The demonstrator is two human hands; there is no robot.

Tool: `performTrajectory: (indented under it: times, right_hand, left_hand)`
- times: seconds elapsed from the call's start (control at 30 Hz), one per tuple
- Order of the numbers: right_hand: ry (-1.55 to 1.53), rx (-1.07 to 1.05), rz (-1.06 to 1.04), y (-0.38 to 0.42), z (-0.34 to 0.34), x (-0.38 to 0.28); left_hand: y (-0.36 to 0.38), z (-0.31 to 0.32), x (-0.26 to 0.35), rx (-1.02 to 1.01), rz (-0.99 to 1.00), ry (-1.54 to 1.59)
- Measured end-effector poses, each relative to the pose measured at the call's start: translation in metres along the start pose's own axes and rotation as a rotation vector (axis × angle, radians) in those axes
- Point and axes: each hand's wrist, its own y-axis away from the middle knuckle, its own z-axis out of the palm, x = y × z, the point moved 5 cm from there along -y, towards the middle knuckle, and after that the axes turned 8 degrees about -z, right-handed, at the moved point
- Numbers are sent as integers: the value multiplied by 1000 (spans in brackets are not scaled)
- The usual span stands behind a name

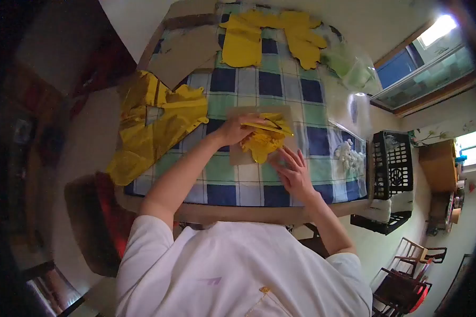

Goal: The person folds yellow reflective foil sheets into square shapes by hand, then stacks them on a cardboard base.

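A crumpled yellow foil piece [264, 145] lies on a small brown cardboard sheet [238, 157] on the checked tablecloth [222, 193]. My left hand [237, 130] is closed on the foil's upper left part, which is folded over; its fingertips are partly hidden by the foil. At the foil's lower right is my right hand [294, 171], fingers spread over the edge of the cardboard and the cloth, with nothing held in it.
Flat yellow foil shapes lie at the left [158, 134] and along the far side [241, 39]. A large cardboard piece [185, 55] is at the far left. On the right are white items [349, 157], clear plastic [357, 108] and a black crate [392, 166].
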Motion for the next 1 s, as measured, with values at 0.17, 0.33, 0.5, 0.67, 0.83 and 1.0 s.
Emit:
performTrajectory:
  times: [0.17, 0.33, 0.5, 0.67, 0.83, 1.0]
  right_hand:
    - [-8, -106, -83, -14, 6, 4]
    - [-64, -64, -112, -12, -4, 4]
    - [-69, -44, -114, -19, 4, 4]
    - [-90, 50, -52, -38, 9, 8]
    - [-49, 166, 47, -50, 10, 11]
    - [273, 227, 143, -57, 15, 7]
  left_hand:
    - [-1, -1, 1, -10, -20, 20]
    - [-2, 0, -3, -31, 0, 50]
    - [-3, 0, 1, -22, -15, 63]
    - [-5, 1, -7, 15, -5, -21]
    - [-4, -2, 2, -19, 1, -5]
    - [-4, 0, -4, -25, -18, 54]
